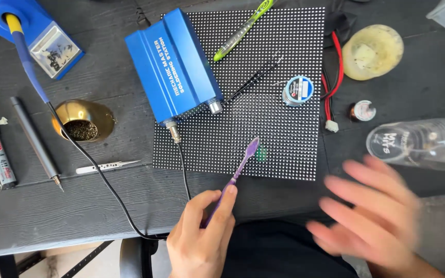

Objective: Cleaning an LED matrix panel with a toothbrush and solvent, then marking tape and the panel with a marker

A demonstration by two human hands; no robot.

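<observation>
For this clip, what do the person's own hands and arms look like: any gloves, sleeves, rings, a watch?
Both hands are bare: no gloves and no rings on the left hand. The right hand is motion-blurred, so small details such as rings cannot be told, but no glove shows. No sleeve or watch is visible at either wrist, which are cut off at the frame edge.

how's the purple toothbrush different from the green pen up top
The purple toothbrush is held in the left hand, its head resting on the dotted black panel; the green pen lies untouched, with no hand near it. The toothbrush is solid purple with a bristled tip; the pen is see-through yellow-green with a looped end. Both are slim, lie at a similar slant and overlap the panel.
</observation>
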